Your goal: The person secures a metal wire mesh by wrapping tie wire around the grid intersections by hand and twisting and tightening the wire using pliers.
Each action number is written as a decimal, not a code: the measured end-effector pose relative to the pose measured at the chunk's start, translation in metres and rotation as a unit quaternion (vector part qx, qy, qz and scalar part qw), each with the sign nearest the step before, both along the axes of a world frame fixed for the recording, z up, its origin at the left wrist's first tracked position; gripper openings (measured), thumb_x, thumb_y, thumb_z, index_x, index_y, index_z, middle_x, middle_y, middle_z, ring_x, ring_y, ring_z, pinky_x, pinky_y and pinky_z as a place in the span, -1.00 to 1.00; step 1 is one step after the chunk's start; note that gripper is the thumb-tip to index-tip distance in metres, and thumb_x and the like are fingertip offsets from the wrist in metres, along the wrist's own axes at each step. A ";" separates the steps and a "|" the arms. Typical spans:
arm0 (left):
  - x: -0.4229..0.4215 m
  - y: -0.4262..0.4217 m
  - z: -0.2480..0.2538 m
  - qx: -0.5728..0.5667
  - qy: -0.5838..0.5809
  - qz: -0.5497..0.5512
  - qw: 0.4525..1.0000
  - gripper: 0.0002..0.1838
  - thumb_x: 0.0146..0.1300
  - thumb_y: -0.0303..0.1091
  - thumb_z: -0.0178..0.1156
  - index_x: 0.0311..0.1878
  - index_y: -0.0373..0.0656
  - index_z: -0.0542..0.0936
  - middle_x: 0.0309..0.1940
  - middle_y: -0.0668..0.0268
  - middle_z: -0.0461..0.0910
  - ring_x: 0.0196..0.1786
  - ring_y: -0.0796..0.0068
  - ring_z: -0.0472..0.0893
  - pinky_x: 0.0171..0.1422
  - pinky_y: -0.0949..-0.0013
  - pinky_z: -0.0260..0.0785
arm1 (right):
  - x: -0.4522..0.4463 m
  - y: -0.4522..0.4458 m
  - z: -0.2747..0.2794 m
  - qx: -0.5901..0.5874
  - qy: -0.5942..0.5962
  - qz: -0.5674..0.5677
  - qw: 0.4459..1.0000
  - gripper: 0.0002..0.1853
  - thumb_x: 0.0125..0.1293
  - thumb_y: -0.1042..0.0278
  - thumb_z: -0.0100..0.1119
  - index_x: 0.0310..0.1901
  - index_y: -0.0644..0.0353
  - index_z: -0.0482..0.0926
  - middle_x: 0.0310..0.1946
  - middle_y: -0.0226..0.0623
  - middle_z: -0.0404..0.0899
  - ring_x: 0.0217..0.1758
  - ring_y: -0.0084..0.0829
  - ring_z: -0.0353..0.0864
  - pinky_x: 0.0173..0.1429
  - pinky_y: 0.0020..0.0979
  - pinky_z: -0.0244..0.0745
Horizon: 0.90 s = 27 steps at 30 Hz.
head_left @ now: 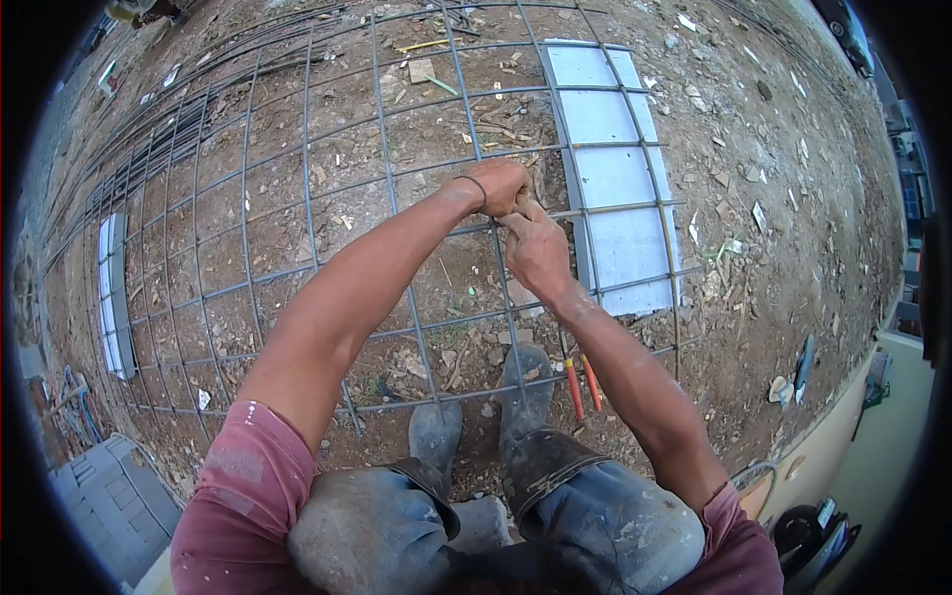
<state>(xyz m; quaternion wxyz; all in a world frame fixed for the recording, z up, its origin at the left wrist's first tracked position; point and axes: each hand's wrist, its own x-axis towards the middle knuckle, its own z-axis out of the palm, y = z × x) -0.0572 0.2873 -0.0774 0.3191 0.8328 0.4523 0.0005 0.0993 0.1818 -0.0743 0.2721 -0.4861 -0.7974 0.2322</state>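
A grid of steel rebar (386,149) spreads out before me, its bars crossing in squares. My left hand (499,186) is closed at one crossing near the middle, the wrist bent over the bars. Fingertips of my right hand (540,253) are pinched together and meet those of the left at the same spot. Whatever lies between the fingers is too small or hidden to make out. Below my right forearm, a pair of red-handled pliers (574,390) points its handles towards me; its head is hard to see among the bars.
A pale slab (620,178) lies beneath the grid's right side, and another pale piece (116,297) under its left end. Loose rebar (164,149) is stacked at the far left. Rubble covers the dirt. My boots (527,392) stand at the grid's near edge. A grey case (114,506) sits lower left.
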 end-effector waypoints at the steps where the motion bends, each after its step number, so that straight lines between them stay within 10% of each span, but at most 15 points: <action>1: 0.000 0.001 -0.002 -0.002 0.001 0.003 1.000 -0.79 0.03 -0.30 0.52 -0.33 -0.18 0.72 -0.30 0.03 0.75 -0.15 -0.06 0.73 -0.07 0.00 0.53 | 0.001 0.004 -0.002 -0.002 0.001 0.003 1.000 -0.77 0.14 0.60 0.22 -0.14 0.26 0.68 -0.08 -0.06 0.64 -0.02 0.07 0.69 0.05 -0.04 0.63; 4: -0.002 0.006 -0.015 0.011 -0.010 0.006 1.000 -0.84 0.06 -0.37 0.46 -0.33 -0.19 0.70 -0.32 0.04 0.74 -0.18 -0.04 0.72 -0.10 0.00 0.51 | 0.005 0.015 -0.010 0.166 -0.044 0.055 0.984 -0.82 0.16 0.55 0.28 -0.17 0.18 0.65 -0.11 -0.21 0.60 0.03 -0.12 0.64 0.00 -0.12 0.63; 15: -0.009 -0.064 -0.029 0.257 -0.221 0.341 0.877 -0.63 0.24 -0.40 0.44 0.09 -0.20 0.60 -0.32 0.15 0.67 -0.19 0.09 0.71 -0.01 0.06 0.56 | 0.005 0.028 -0.012 0.155 -0.046 0.098 0.982 -0.88 0.17 0.47 0.36 -0.25 0.13 0.66 -0.11 -0.33 0.63 -0.05 -0.20 0.60 -0.02 -0.17 0.61; 18: -0.019 -0.085 -0.035 0.147 -0.267 0.491 0.816 -0.68 0.33 -0.36 0.41 0.10 -0.21 0.63 -0.17 0.13 0.75 -0.15 0.19 0.75 0.03 0.14 0.58 | 0.005 0.035 -0.013 0.166 -0.088 0.139 0.972 -0.93 0.21 0.45 0.29 -0.26 0.13 0.65 -0.18 -0.32 0.63 -0.06 -0.23 0.58 0.00 -0.19 0.58; 23: -0.038 -0.087 -0.034 -0.157 -0.198 0.320 0.913 -0.80 0.41 -0.35 0.35 -0.03 -0.28 0.74 -0.15 0.15 0.83 -0.13 0.39 0.78 0.02 0.27 0.58 | 0.004 0.044 -0.005 0.241 -0.191 0.251 0.918 -0.92 0.30 0.37 0.18 -0.32 0.14 0.60 -0.30 -0.29 0.55 -0.10 -0.24 0.54 0.00 -0.22 0.49; 27: -0.042 -0.076 -0.039 -0.219 -0.226 0.333 0.889 -0.84 0.34 -0.42 0.40 -0.08 -0.27 0.76 -0.23 0.22 0.84 -0.18 0.48 0.77 -0.03 0.37 0.57 | -0.003 0.046 -0.002 0.226 -0.260 0.279 0.896 -0.91 0.20 0.46 0.20 -0.26 0.19 0.54 -0.31 -0.22 0.50 -0.13 -0.20 0.51 -0.02 -0.20 0.47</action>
